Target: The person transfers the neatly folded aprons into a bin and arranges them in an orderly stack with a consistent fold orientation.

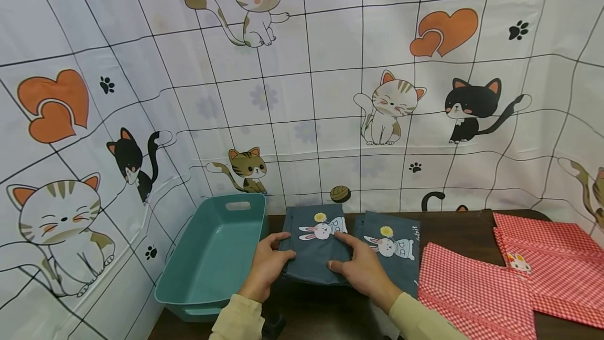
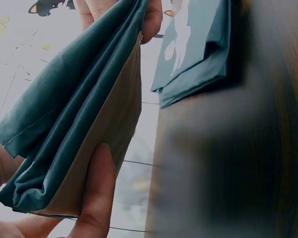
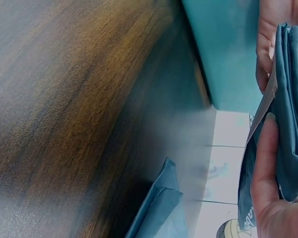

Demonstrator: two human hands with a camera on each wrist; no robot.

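Both my hands hold a folded dark blue-green cloth [image 1: 313, 261] printed with a white rabbit and a yellow flower. My left hand [image 1: 266, 267] grips its left edge and my right hand [image 1: 365, 269] grips its right edge. In the left wrist view the folded cloth [image 2: 74, 124] shows several stacked layers and a brownish underside, with a finger of my left hand [image 2: 97, 193] along it. The right wrist view shows the cloth [image 3: 292, 134] raised off the table. A second folded cloth [image 1: 401, 264] with the same rabbit print lies just to the right.
At the left stands a teal plastic basin [image 1: 217, 261] with a handle slot. Red-and-white checked cloths [image 1: 476, 287] lie at the right of the dark wooden table [image 1: 472, 232]. Behind the table hangs a white cat-print sheet [image 1: 330, 88].
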